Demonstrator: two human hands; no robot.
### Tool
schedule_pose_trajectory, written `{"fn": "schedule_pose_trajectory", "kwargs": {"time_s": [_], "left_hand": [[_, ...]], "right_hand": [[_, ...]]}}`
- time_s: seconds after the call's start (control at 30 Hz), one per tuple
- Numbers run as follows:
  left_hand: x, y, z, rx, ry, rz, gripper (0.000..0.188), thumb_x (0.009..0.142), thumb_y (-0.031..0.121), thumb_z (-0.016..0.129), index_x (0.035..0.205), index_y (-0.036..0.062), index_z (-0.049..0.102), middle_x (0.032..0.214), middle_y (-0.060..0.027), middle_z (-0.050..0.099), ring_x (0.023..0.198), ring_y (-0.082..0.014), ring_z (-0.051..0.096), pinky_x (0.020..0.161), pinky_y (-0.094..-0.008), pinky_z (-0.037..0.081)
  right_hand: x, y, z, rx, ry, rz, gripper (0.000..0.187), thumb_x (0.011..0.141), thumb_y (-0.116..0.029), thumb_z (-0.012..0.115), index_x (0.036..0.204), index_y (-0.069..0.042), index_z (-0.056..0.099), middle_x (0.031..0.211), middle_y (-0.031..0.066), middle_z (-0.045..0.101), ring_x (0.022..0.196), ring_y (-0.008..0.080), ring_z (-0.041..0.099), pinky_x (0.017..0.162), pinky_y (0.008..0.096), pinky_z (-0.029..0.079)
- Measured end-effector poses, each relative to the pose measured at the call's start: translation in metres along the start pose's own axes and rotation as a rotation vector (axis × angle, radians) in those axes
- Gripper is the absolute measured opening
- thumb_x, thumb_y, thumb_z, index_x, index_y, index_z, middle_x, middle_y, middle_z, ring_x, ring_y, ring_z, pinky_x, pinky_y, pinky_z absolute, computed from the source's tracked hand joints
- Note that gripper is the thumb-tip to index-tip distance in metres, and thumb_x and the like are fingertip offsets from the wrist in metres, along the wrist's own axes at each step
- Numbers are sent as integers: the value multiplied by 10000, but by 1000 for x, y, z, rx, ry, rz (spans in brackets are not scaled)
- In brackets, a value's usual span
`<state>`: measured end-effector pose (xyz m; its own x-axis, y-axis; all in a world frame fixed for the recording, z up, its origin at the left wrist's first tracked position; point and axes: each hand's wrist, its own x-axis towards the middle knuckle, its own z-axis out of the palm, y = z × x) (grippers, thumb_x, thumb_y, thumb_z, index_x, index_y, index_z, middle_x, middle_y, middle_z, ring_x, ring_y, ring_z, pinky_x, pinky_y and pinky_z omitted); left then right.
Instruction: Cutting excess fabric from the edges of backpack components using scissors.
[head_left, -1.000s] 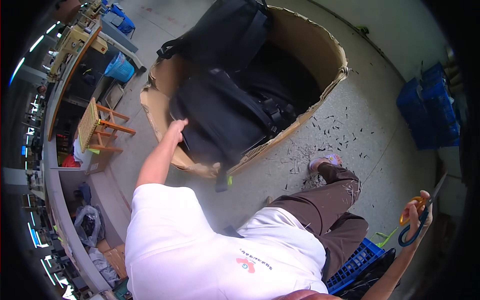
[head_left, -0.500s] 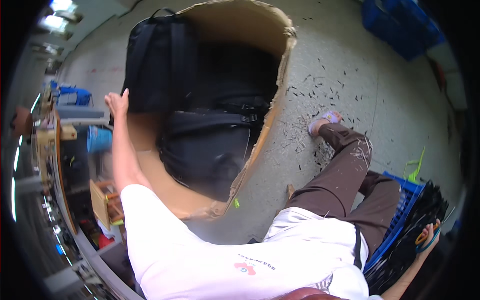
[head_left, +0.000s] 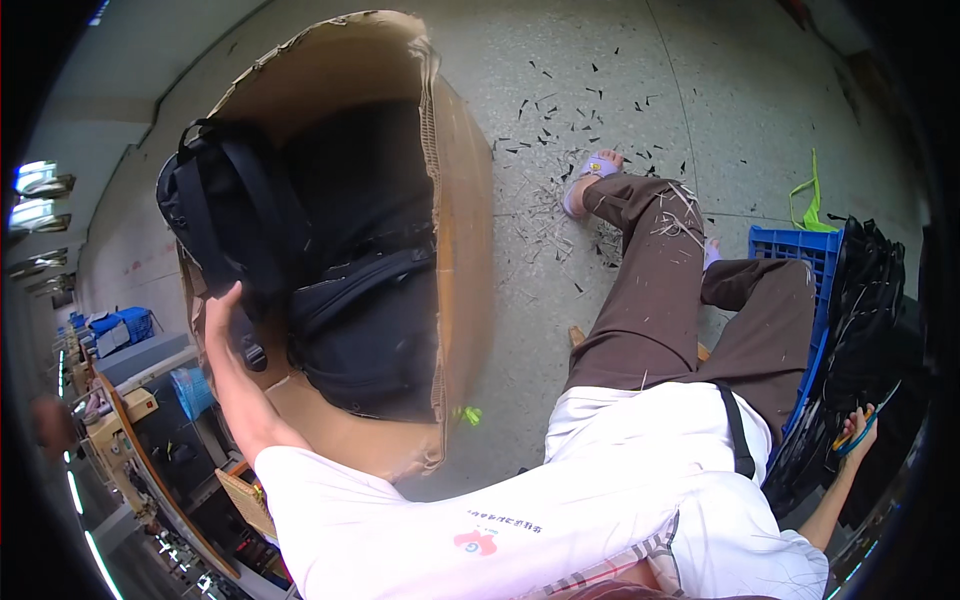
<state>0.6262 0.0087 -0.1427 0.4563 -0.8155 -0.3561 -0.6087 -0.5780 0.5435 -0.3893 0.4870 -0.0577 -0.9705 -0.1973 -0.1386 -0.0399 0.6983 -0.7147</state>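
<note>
My left hand (head_left: 222, 308) is closed at the lower edge of a black backpack (head_left: 235, 205), its thumb up against the fabric and the other fingers mostly hidden. The backpack leans inside the left wall of a big cardboard box (head_left: 465, 260), with its top handle and shoulder straps facing up. A dark buckle hangs beside my wrist. More black bags (head_left: 365, 330) fill the box to the right of it. Far off to the right, my right hand (head_left: 862, 432) grips a pair of scissors (head_left: 848, 440) with orange and blue handles, the blades pointing up and away.
A blue plastic crate (head_left: 795, 242) stands by my legs, with a pile of black material (head_left: 860, 290) beside it. Black and pale scraps (head_left: 560, 220) litter the floor around my foot. At the left are a workbench (head_left: 150, 440), a blue bin (head_left: 190, 392) and a wooden stool (head_left: 245, 500).
The view has turned, so the box appears further left. The left hand has shifted along the backpack's lower edge, and the backpack sits lower in the box. The right hand still holds the scissors.
</note>
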Motion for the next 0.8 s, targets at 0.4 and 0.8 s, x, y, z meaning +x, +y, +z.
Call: {"fn": "schedule_pose_trajectory", "kwargs": {"time_s": [0.4, 0.8], "left_hand": [[-85, 168, 38, -1515, -64, 498, 457, 796, 282, 606, 1129, -13, 500, 1075, -152, 572, 998, -293, 537, 914, -425, 402], [-164, 131, 198, -216, -356, 45, 701, 793, 491, 578, 1207, -53, 421, 1079, -152, 554, 969, -222, 532, 829, -334, 431]], "right_hand": [[-28, -71, 72, -26, -197, -150, 331, 847, -122, 556, 1162, -66, 471, 691, -4, 516, 534, 26, 483, 468, 127, 387], [-57, -57, 64, -48, -214, -224, 353, 842, -77, 562, 1177, -26, 460, 766, 37, 568, 600, 49, 531, 514, 151, 419]]}}
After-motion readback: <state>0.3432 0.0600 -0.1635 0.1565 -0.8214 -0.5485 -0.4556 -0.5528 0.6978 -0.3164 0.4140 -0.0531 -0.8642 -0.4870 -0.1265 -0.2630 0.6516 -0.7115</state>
